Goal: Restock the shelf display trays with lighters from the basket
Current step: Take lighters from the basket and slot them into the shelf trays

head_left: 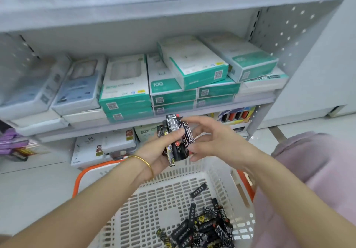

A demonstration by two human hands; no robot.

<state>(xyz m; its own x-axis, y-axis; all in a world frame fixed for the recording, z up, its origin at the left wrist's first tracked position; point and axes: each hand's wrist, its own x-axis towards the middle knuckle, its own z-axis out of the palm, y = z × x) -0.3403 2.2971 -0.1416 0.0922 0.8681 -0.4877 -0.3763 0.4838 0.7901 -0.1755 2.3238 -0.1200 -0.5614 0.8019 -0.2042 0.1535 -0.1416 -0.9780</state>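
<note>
Both hands hold a bundle of lighters (178, 137) above the basket (146, 205).
Loose lighters (206, 226) lie in the basket's near right corner. Over its far rim the left hand (159, 151) grips the bundle from below, and the right hand (212, 139) curls round its right side. The display tray (236, 115) sits beyond.

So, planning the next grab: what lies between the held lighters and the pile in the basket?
In the head view, bare slotted basket floor and one stray lighter.

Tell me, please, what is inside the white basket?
A pile of black patterned lighters lies in the near right corner of the basket, with one lighter apart behind it. The left forearm hides part of its left side.
</note>
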